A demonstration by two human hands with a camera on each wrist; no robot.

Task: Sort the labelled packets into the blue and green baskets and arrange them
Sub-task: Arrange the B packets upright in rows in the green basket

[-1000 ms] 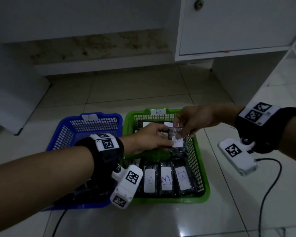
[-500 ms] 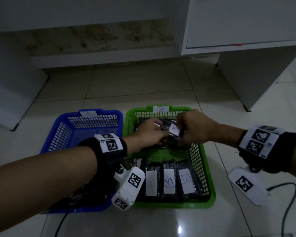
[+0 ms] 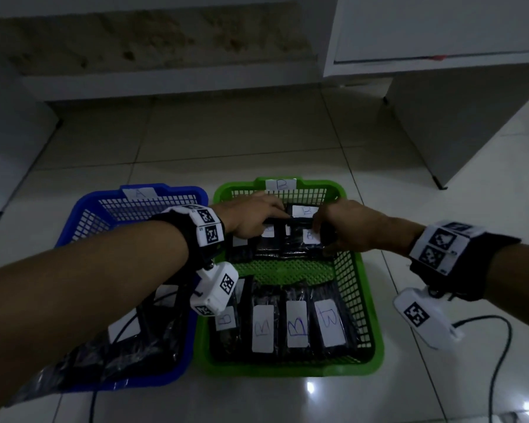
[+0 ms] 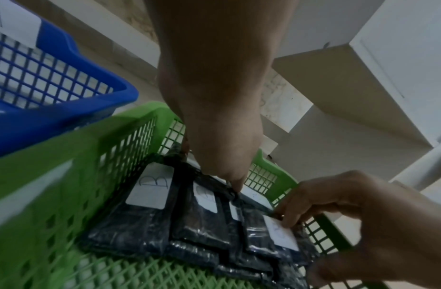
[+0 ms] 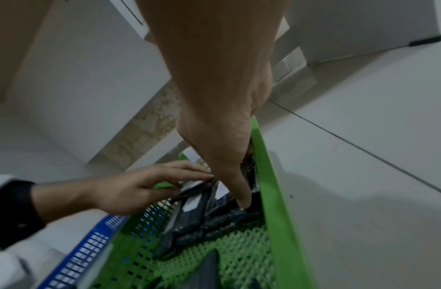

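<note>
A green basket [image 3: 376,346] marked B stands right of a blue basket [image 3: 83,209] marked A. Dark packets with white B labels [image 3: 297,325] fill its near row, and more lie in the far row [image 4: 150,193]. Another B packet [image 3: 303,212] lies crosswise on top of the far row, between my hands. My left hand [image 3: 277,216] pinches its left end, fingers above and thumb below [image 5: 194,183]. At the right wall, my right hand [image 3: 318,230] presses a straight finger [image 5: 241,199] down onto the packets. Dark packets [image 3: 135,355] lie in the blue basket, partly hidden by my left forearm.
The baskets stand side by side on a glossy tiled floor. A white cabinet [image 3: 440,102] rises at the back right and a low wall ledge [image 3: 165,83] runs behind. Black cables [image 3: 498,346] trail from the wrist cameras across the floor on the right.
Both hands have carried the packet from above the basket's middle down to the far row. The right hand's pinch has eased into a press.
</note>
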